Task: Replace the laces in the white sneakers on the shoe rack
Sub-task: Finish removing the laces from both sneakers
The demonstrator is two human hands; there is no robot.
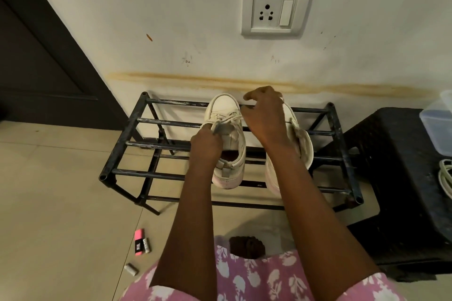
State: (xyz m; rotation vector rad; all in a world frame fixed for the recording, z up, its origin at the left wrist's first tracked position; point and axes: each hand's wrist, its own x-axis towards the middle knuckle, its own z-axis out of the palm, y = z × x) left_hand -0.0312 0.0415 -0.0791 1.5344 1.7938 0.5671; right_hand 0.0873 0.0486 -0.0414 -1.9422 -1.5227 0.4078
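as left fingers grip the sneaker, right fingers pinch its lace.

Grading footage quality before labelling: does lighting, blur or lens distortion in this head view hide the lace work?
Head view: dim, warm, even light with no glare; wide-angle distortion slightly bows the shoe rack bars; the laces on the left sneaker look soft and slightly blurred where the left hand grips them; the right hand hides much of the right sneaker.
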